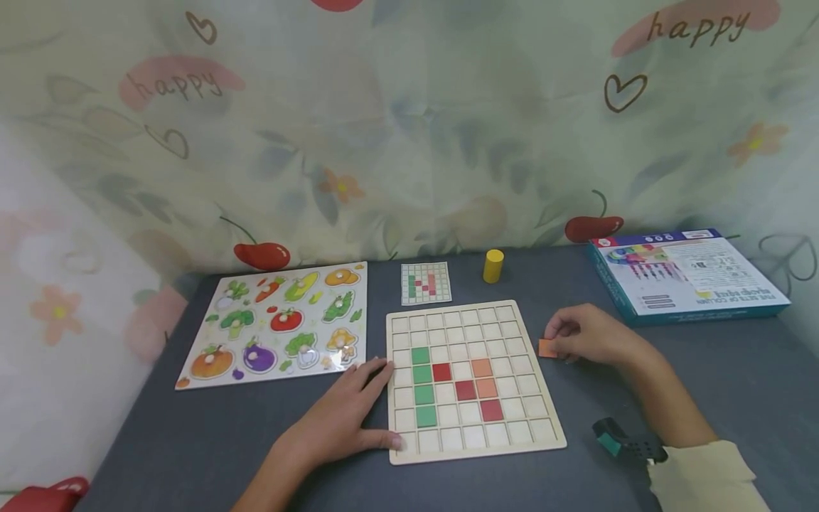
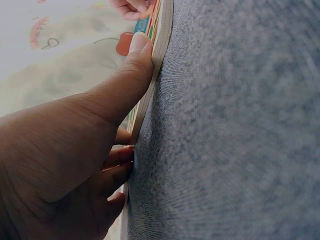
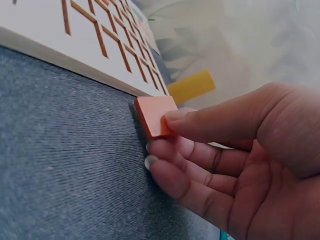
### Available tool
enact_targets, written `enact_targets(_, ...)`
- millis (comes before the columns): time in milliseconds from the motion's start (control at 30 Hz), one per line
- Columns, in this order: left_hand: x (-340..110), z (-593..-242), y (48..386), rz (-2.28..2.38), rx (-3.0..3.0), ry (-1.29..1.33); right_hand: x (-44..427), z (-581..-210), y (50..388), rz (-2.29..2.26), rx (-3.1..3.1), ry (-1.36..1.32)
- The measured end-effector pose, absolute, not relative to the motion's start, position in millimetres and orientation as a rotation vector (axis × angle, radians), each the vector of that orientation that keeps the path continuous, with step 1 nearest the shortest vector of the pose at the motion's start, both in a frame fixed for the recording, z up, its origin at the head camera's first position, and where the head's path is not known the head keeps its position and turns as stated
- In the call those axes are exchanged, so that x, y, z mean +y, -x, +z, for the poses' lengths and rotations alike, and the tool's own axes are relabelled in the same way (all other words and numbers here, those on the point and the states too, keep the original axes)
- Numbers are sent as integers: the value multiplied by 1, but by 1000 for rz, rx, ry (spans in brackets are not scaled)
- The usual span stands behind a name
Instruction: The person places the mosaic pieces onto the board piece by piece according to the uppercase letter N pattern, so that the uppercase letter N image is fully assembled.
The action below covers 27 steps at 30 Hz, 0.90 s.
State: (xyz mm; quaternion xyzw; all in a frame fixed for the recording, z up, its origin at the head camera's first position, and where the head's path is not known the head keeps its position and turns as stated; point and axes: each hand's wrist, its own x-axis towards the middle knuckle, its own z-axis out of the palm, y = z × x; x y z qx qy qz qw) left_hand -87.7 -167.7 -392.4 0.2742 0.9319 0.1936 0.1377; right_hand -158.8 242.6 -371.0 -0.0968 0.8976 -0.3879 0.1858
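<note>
A wooden grid board (image 1: 476, 441) lies on the dark tabletop. It carries a column of several green tiles (image 1: 424, 394), three red tiles (image 1: 465, 390) in a diagonal and two orange tiles (image 1: 486, 387). My left hand (image 1: 335, 419) rests along the board's left side, fingers and thumb spread apart and touching its edge. Just off the board's right edge, my right hand (image 1: 585, 336) pinches an orange square tile (image 3: 155, 115) between thumb and fingers. Behind the board lies a small card (image 1: 426, 283) printed with a similar coloured grid.
A vegetable puzzle board (image 1: 278, 323) lies left of the grid board. A yellow cylinder (image 1: 493, 266) stands at the back, and a boxed game (image 1: 691, 277) lies at the back right. A black strap (image 1: 630, 442) is near the right forearm. Patterned cloth (image 1: 409, 128) hangs behind the table.
</note>
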Motion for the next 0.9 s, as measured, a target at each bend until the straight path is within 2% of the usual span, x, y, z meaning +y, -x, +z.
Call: enact_targets(900, -167, -394, 87, 554, 2703, -785, 216, -358, 162, -1199, 2507, 296)
